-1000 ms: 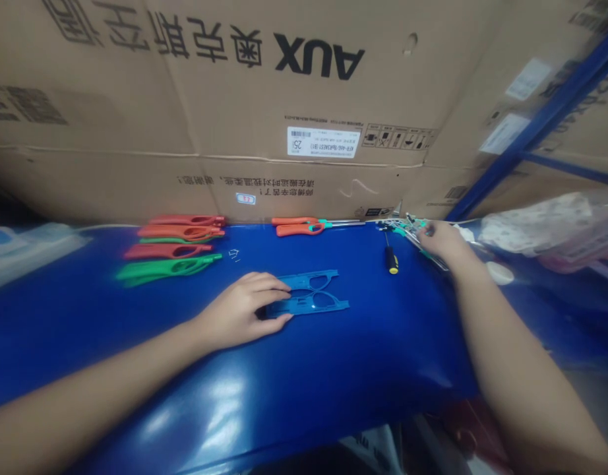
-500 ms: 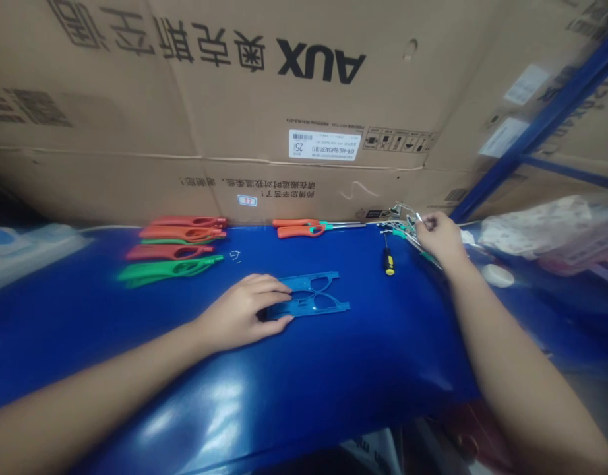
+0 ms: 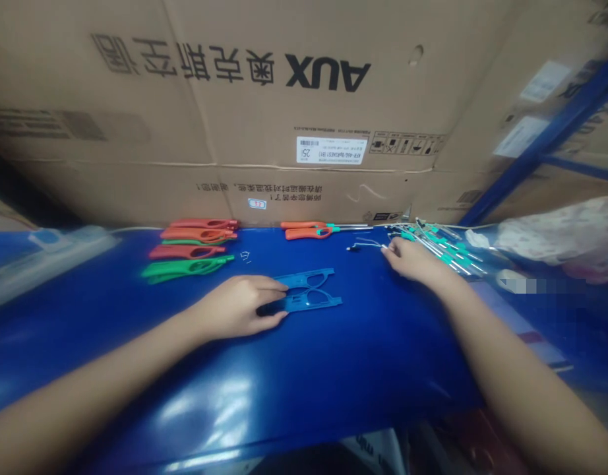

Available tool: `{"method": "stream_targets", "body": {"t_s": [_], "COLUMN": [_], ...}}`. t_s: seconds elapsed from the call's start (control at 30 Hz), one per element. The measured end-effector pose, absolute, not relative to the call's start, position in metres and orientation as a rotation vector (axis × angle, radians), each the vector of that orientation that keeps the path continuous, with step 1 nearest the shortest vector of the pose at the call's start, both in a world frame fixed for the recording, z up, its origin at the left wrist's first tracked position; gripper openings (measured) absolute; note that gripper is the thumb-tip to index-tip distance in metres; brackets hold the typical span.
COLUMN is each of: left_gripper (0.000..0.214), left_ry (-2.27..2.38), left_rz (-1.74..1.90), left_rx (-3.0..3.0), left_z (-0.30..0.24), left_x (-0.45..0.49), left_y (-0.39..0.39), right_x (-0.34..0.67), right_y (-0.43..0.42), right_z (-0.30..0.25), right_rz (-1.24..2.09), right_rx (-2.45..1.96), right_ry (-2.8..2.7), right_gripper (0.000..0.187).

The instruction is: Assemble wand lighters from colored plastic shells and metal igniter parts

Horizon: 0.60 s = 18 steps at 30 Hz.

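My left hand [image 3: 239,307] rests on the blue table [image 3: 304,376], its fingers pinched around the left end of two blue plastic handle shells [image 3: 311,290] that lie flat side by side. My right hand [image 3: 413,258] is low over the table to the right, fingers closed on a thin wire part [image 3: 366,245] that sticks out to the left. Just behind that hand lies a pile of metal rods with green fittings [image 3: 445,247].
Orange and green handle shells [image 3: 192,249] are stacked at the back left. An orange and teal lighter-like tool [image 3: 316,229] lies by the big cardboard box [image 3: 284,112]. A clear bag [image 3: 47,251] sits at the left, a patterned bag [image 3: 556,231] at the right.
My right hand has come away from the rod pile, moving left and toward me with a wire part. The screwdriver seen earlier is out of sight. The left hand stays put.
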<state>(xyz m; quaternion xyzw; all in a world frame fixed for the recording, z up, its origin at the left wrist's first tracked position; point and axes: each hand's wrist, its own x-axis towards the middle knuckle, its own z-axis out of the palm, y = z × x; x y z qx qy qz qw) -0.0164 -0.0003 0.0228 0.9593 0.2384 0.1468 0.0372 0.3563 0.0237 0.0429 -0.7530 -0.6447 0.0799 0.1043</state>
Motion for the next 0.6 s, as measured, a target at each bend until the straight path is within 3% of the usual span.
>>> {"method": "stream_targets", "body": {"t_s": [0.2, 0.43, 0.6], "left_gripper": [0.026, 0.043, 0.036], "left_ry": [0.838, 1.059, 0.861], "left_rz": [0.336, 0.465, 0.650], "left_rx": [2.916, 2.844, 2.856], "left_z": [0.033, 0.027, 0.007], "left_x": [-0.012, 0.007, 0.007], "left_y": [-0.008, -0.031, -0.026], "right_x": [0.362, 0.308, 0.287], "right_y": [0.016, -0.002, -0.007], "right_z": [0.058, 0.063, 0.037], "right_rz": [0.095, 0.337, 0.446], "right_rx": [-2.242, -1.576, -1.314], "right_ry": [-1.918, -2.004, -2.011], "right_gripper": [0.018, 0.024, 0.024]}}
